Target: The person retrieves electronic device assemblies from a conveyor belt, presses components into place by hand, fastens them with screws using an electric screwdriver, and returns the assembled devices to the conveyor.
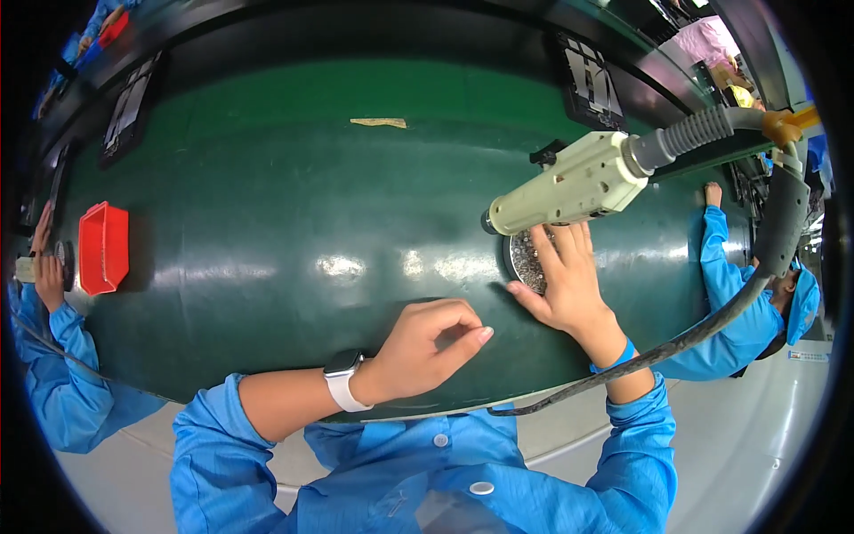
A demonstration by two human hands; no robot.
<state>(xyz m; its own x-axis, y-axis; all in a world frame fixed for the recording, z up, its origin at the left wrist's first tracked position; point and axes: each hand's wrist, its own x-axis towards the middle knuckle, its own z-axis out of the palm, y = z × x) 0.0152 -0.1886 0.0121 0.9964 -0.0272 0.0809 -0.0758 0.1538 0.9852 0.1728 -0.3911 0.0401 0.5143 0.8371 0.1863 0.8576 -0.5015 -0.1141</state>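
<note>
Thumb and fingers spread, my right hand [567,280] lies over the right side of a round dark dish [511,258] of small shiny metal pieces [527,260], perhaps screws. Just beyond its fingertips hangs a pale green electric screwdriver [569,185], its dark tip pointing left and covering part of the dish. My left hand [425,349] is above the table's near edge, fingers curled and thumb meeting the forefinger in a pinch. Whether something small sits in that pinch I cannot make out. A watch with a white strap [342,383] is on my left wrist.
A thick dark cable [703,338] loops from the tool past my right forearm. On the green table [267,205] are a red bin [104,249] at left and a yellowish strip [379,122] at the back. Black-framed panels [592,82] stand behind. Co-workers in blue [743,307] sit at both sides.
</note>
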